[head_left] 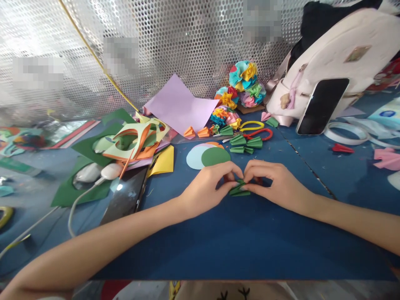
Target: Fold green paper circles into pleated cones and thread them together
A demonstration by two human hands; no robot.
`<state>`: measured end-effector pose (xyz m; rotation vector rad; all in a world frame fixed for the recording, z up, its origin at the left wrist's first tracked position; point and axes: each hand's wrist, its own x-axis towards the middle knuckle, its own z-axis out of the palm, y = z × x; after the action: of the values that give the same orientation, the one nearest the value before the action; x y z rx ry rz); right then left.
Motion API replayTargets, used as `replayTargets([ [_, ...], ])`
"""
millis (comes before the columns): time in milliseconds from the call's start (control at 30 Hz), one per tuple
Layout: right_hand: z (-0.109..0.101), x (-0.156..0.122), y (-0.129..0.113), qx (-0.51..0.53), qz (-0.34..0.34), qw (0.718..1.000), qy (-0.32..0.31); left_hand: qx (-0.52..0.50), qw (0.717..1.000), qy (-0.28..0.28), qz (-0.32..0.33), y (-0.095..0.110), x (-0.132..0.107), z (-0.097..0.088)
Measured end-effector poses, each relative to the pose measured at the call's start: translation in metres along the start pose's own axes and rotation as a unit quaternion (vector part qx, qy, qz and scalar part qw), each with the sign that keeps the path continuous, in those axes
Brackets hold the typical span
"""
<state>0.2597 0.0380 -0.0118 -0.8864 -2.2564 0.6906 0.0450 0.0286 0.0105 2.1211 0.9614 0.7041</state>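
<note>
Low over the blue table, my left hand [208, 185] and my right hand [275, 183] meet with thumbs and fingertips pinched on one small piece of pleated green paper [240, 191]. The fingers cover part of its folds. Just beyond them are several finished-looking green pleated pieces [245, 141]. To the left of these, a green paper circle [215, 156] overlaps a pale blue paper circle [195, 157], with orange and lilac edges showing behind. Two orange pleated pieces [203, 132] rest farther back.
Scissors with red and yellow handles [264, 134] lie behind the green pieces. Ruffled paper balls [243, 77], a lilac sheet [181, 102], a propped phone [323, 106] and a pale backpack [337, 58] stand at the back. Cut paper scraps [134, 139] and a white cable [73, 208] are left; tape [346, 132] is right.
</note>
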Motion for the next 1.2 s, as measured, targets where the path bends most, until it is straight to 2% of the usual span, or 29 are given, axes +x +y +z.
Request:
replayTargets([
  [100, 0.0001, -0.0004, 0.0008, 0.0, 0.001, 1.0, -0.003, 0.03, 0.998, -0.019, 0.055, 0.0006, -0.0016, -0.0008],
  [167, 0.0001, -0.0009, 0.0003, -0.002, 0.004, 1.0, -0.008, 0.033, 0.996, -0.04, 0.066, 0.0003, -0.0012, -0.0019],
  [367, 0.001, -0.0023, -0.0016, -0.005, 0.002, 1.0, -0.017, -0.007, 0.999, -0.053, 0.009, 0.0003, 0.0012, -0.0021],
  [533, 0.0003, -0.0027, -0.0032, -0.007, -0.014, 1.0, -0.017, -0.086, 0.992, -0.075, -0.049, -0.0023, 0.0025, -0.0033],
  [667, -0.0002, -0.0025, -0.0031, -0.001, -0.005, 1.0, -0.022, -0.123, 0.988, -0.082, -0.048, -0.0054, 0.0044, -0.0052],
  [867, -0.0009, -0.003, -0.0031, 0.009, 0.019, 0.999, -0.037, -0.12, 0.989, -0.077, -0.028, -0.006, 0.0034, -0.0044],
  [1033, -0.001, -0.0036, -0.0031, 0.017, 0.025, 0.999, -0.044, -0.093, 0.994, -0.047, -0.015, -0.0039, 0.002, -0.0028],
  [1200, -0.0003, -0.004, -0.0035, 0.011, 0.024, 0.998, -0.05, -0.113, 0.992, -0.043, -0.037, -0.0044, 0.0033, -0.0021],
])
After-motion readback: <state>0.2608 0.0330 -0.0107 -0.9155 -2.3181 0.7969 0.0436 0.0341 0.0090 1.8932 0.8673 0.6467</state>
